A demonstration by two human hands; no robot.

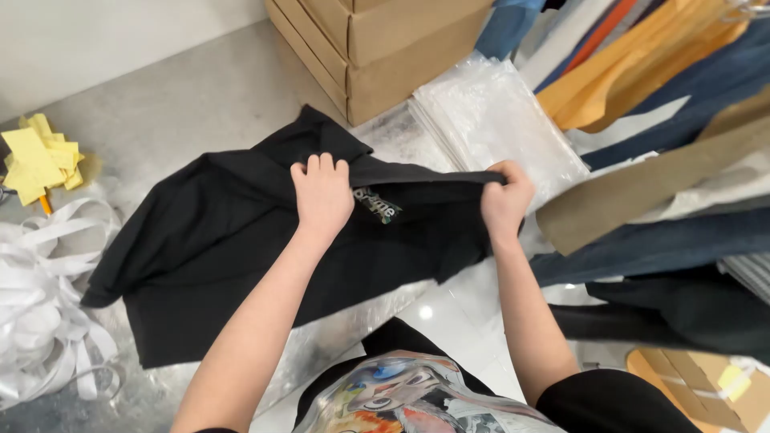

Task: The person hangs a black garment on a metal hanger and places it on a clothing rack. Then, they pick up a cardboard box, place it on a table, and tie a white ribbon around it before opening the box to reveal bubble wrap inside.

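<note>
Spreading cloth: black garment [216,248] lies flat on the grey table [184,104], its top hem pulled taut between both hands.
Left of grip: white straps [40,305] and yellow paper [40,160] crowd the table edge.
Left hand [322,195]: fingers curled, pinching the hem.
Right hand [505,200]: fisted on the hem's end.
Beyond grip: cardboard boxes [377,48], clear bags [489,120].
Right of grip: hanging clothes [666,136] close in tight.
</note>
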